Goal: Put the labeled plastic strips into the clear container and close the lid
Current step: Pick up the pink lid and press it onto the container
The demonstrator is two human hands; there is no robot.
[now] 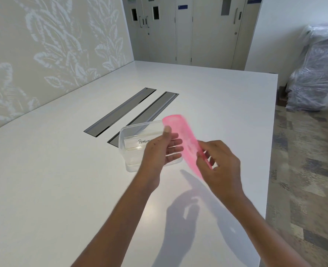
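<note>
A clear plastic container stands open on the white table. Inside it lie labeled plastic strips; the top one reads "PENGUIN". A translucent pink lid is held tilted in the air above the container's right side. My right hand grips the lid's lower edge. My left hand hovers over the container with its thumb on the lid's upper left edge and its fingers spread behind it. The container's right half is hidden by my left hand.
Two long grey cable slots run across the table behind the container. A patterned wall borders the left. The table's right edge drops to a carpeted floor. A plastic-wrapped bundle stands far right.
</note>
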